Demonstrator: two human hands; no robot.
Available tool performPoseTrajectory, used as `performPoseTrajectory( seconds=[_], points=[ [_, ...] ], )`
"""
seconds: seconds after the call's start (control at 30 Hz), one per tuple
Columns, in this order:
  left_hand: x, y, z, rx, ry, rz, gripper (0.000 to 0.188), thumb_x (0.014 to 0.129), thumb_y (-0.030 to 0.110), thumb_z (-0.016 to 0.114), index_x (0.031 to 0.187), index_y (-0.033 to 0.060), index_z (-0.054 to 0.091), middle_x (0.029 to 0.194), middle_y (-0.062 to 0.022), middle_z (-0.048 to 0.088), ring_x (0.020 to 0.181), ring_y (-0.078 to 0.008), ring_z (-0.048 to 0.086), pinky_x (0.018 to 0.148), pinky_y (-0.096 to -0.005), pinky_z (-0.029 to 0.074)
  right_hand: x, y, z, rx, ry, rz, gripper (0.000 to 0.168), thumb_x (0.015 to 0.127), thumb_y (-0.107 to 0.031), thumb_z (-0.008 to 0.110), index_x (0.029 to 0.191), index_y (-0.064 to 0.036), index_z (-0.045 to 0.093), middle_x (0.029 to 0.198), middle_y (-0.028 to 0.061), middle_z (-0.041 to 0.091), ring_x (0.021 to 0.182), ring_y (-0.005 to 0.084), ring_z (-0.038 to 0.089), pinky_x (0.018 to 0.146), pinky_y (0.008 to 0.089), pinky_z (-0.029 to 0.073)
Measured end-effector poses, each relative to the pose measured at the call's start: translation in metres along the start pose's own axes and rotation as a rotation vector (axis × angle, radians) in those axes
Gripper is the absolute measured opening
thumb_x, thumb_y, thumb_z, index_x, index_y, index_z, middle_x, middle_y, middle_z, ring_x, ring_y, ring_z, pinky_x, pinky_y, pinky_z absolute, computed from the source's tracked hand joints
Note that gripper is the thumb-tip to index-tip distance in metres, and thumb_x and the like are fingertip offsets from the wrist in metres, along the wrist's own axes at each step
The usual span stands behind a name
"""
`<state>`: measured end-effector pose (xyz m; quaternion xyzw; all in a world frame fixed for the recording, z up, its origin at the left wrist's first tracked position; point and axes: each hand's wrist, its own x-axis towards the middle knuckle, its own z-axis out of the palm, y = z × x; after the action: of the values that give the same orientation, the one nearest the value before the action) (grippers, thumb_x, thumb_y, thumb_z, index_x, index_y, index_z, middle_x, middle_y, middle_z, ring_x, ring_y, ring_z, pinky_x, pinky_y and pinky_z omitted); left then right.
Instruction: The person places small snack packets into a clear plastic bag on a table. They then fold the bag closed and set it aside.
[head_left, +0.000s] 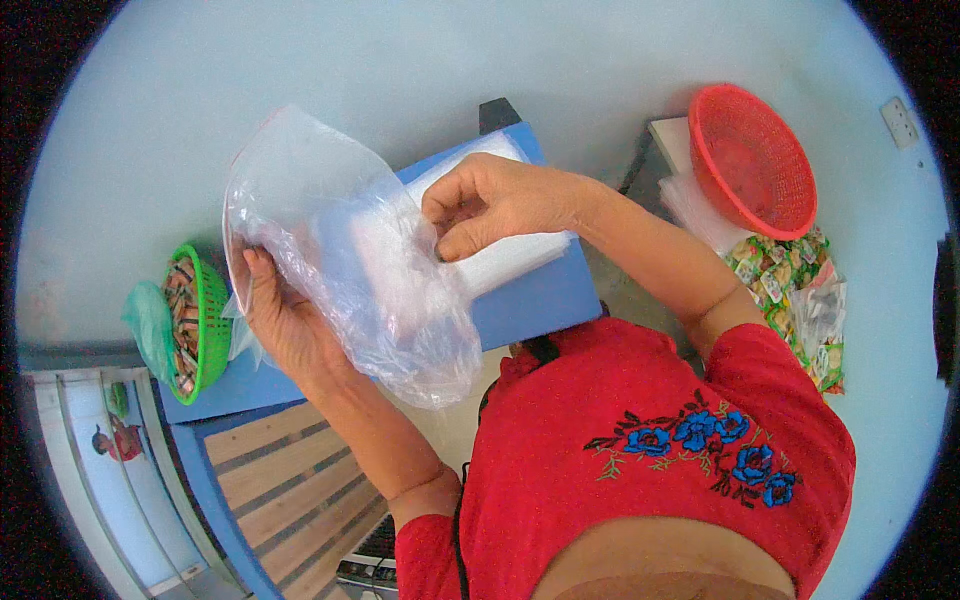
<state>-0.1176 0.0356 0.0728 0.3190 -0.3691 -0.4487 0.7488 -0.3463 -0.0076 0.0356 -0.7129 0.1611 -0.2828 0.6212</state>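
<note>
A large clear plastic bag (322, 165) hangs in front of me, its wide mouth edge at the left. My left hand (289, 322) holds the bag near that edge, the thumb up against the film and the fingers partly hidden by it. The fingertips of my right hand (495, 202) are bent together at the bag's right side; whether they pinch the film I cannot tell. Beneath the right hand lies a stack of white, translucent sheets or flat bags (525, 255) on a blue surface (536, 300).
On the left, a green plastic basket (217, 330) holds many small wrapped packets (182, 322), with a green plastic bag (150, 322) beside it. A red plastic basket (772, 165) stands at the right, above a pile of green-and-white packets (780, 277). Blue-framed wooden slats (300, 487) are at lower left.
</note>
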Motion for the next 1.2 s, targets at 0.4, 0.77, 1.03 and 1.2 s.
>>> performPoseTrajectory(
  seconds=[0.4,0.77,1.03,1.2],
  points=[
    [0.006,-0.006,-0.035,-0.073,0.037,0.077,0.046,0.086,0.001,0.060,0.130,0.0015,0.046,0.124,-0.0134,0.054,0.111,-0.0227,0.053,0.093,-0.0360,0.048,-0.023,0.002,-0.006,0.333,0.498,0.044,0.022,0.087,-0.021,0.064,0.100,-0.004,0.059,0.084,0.0012,0.061,0.078,0.0105,0.060,0.071,0.0267,0.052],
    [-0.016,-0.006,-0.056,-0.244,-0.057,-0.148,0.067,0.084,0.021,0.065,0.139,0.0009,0.034,0.139,-0.0197,0.041,0.127,-0.0406,0.038,0.105,-0.0592,0.027,-0.021,0.008,-0.016,0.430,0.879,-0.233,0.019,0.093,-0.021,0.053,0.095,-0.002,0.056,0.083,0.0088,0.063,0.076,0.0191,0.064,0.063,0.0318,0.056],
    [-0.029,-0.014,-0.073,-0.109,-0.168,-0.346,0.075,0.083,0.042,0.066,0.134,-0.0064,0.039,0.141,-0.0183,0.039,0.127,-0.0351,0.040,0.100,-0.0652,0.033,-0.018,-0.015,-0.022,-0.054,0.813,-0.200,0.022,0.095,-0.021,0.049,0.100,0.000,0.055,0.069,0.0060,0.058,0.048,0.0148,0.056,0.043,0.0286,0.048],
    [-0.027,-0.018,-0.060,0.094,0.039,-0.180,0.022,0.090,0.020,0.063,0.106,0.0050,0.062,0.111,-0.0071,0.063,0.101,-0.0182,0.060,0.080,-0.0381,0.054,-0.007,-0.011,-0.014,-0.124,0.837,-0.202,0.026,0.094,-0.026,0.054,0.101,-0.001,0.057,0.075,0.0035,0.059,0.061,0.0118,0.059,0.055,0.0266,0.051]
  ],
)
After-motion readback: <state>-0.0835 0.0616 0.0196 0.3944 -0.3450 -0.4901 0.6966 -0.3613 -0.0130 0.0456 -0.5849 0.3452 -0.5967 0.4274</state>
